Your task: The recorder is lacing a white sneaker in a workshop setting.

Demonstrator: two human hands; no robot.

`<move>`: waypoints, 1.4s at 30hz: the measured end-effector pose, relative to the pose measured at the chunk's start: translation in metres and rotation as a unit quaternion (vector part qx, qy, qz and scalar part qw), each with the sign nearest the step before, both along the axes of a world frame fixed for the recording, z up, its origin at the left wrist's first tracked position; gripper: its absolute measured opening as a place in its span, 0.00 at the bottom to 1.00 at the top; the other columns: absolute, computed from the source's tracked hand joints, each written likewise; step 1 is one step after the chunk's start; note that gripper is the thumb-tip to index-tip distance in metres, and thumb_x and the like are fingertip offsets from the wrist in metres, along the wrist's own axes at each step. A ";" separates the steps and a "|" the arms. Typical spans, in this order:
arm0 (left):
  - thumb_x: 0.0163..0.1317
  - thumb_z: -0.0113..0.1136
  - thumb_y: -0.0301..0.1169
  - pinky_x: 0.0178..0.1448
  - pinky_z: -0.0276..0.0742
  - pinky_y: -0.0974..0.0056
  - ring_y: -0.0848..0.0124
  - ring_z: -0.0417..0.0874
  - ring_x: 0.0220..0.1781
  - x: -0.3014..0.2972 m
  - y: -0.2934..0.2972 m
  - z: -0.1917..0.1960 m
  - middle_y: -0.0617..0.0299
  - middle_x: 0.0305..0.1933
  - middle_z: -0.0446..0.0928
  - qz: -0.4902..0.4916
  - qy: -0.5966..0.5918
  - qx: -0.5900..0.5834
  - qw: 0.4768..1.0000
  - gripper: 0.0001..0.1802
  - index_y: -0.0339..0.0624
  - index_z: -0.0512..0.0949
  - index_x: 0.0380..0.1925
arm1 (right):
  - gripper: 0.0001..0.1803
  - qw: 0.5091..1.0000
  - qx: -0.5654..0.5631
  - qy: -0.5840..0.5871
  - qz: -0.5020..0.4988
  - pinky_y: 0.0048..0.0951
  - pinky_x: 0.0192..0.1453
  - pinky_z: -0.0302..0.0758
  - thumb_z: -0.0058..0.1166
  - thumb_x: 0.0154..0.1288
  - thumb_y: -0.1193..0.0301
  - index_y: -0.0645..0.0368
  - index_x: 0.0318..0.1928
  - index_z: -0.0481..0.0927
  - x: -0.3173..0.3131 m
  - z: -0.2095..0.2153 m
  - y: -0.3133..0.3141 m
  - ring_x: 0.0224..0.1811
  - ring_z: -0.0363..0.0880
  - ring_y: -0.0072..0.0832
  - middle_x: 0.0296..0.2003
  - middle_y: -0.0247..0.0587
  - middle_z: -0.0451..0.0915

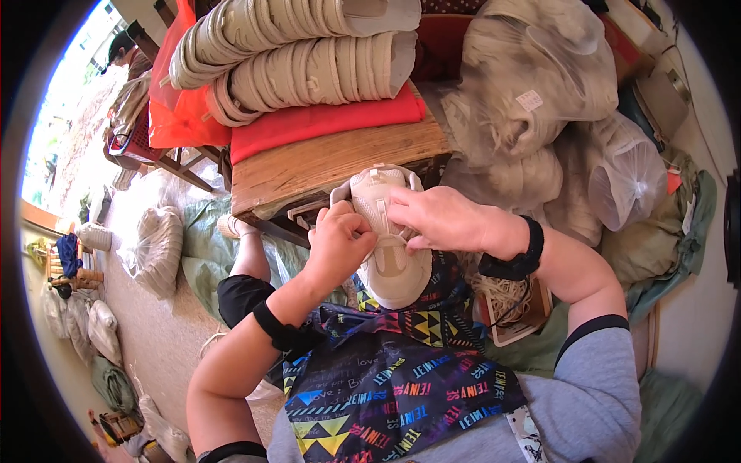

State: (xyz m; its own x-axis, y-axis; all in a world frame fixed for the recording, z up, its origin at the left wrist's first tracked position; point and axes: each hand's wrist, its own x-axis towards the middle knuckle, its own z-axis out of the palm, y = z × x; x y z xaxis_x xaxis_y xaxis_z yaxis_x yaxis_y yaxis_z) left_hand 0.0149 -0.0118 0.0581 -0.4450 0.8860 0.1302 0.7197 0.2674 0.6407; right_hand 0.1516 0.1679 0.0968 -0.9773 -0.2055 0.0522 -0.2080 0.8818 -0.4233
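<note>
A beige sneaker upper (397, 278) rests on my lap against the front of the wooden table, its toe toward me and its tongue (374, 185) toward the table. My left hand (337, 245) is closed in a pinch at the left eyelet edge; whatever its fingertips hold is too small to make out. From the other side my right hand (444, 222) grips the upper's right edge, thumb low by the toe and fingers over the tongue. A pale strip (382, 214) runs along the tongue between both hands.
Nested rows of beige uppers (309, 73) lie on a red cloth (332, 123) on the wooden table (340, 158). Clear bags of uppers (532, 85) crowd the right side. A box of pale laces (513, 305) sits by my right forearm. More bags (154, 251) stand on the floor at left.
</note>
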 end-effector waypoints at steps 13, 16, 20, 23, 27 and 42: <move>0.56 0.67 0.32 0.46 0.65 0.59 0.64 0.73 0.40 0.026 0.021 0.015 0.63 0.34 0.73 0.003 0.077 0.106 0.991 0.08 0.44 0.81 0.34 | 0.23 0.992 -0.013 0.088 -0.087 0.43 0.42 0.79 0.72 0.45 0.69 0.60 0.38 0.72 0.020 -0.015 -0.004 0.42 0.79 0.46 0.43 0.46 0.69; 0.53 0.69 0.33 0.50 0.61 0.56 0.64 0.72 0.43 0.020 0.018 0.011 0.65 0.40 0.72 -0.058 0.096 0.070 0.991 0.09 0.46 0.83 0.34 | 0.23 0.987 -0.040 0.133 -0.083 0.43 0.43 0.79 0.72 0.44 0.70 0.61 0.38 0.72 0.023 -0.029 -0.004 0.42 0.78 0.46 0.43 0.46 0.69; 0.54 0.68 0.34 0.49 0.60 0.57 0.63 0.71 0.46 0.013 0.017 0.019 0.64 0.38 0.68 -0.135 0.109 -0.009 0.985 0.11 0.51 0.86 0.39 | 0.21 0.983 -0.078 0.140 -0.086 0.42 0.42 0.77 0.71 0.44 0.71 0.61 0.35 0.71 0.025 -0.035 -0.004 0.40 0.77 0.45 0.41 0.46 0.69; 0.55 0.67 0.35 0.49 0.60 0.57 0.63 0.70 0.47 0.012 0.019 0.023 0.63 0.37 0.66 -0.149 0.115 -0.050 0.981 0.11 0.54 0.87 0.39 | 0.20 0.983 -0.110 0.116 -0.086 0.42 0.40 0.76 0.71 0.46 0.70 0.61 0.33 0.71 0.023 -0.034 -0.003 0.39 0.77 0.45 0.39 0.44 0.69; 0.56 0.66 0.37 0.50 0.61 0.56 0.63 0.71 0.49 0.013 0.026 0.027 0.63 0.38 0.67 -0.141 0.122 -0.079 0.979 0.08 0.55 0.87 0.36 | 0.18 0.983 -0.132 0.096 -0.086 0.42 0.40 0.76 0.70 0.47 0.70 0.61 0.31 0.71 0.022 -0.034 -0.002 0.39 0.77 0.45 0.38 0.44 0.70; 0.58 0.62 0.39 0.50 0.66 0.52 0.63 0.74 0.46 -0.003 0.053 0.031 0.67 0.31 0.77 -0.163 0.267 -0.012 0.950 0.06 0.54 0.85 0.29 | 0.11 0.979 -0.124 0.112 -0.119 0.44 0.38 0.78 0.59 0.61 0.68 0.62 0.35 0.74 0.027 -0.027 -0.004 0.34 0.79 0.48 0.40 0.47 0.70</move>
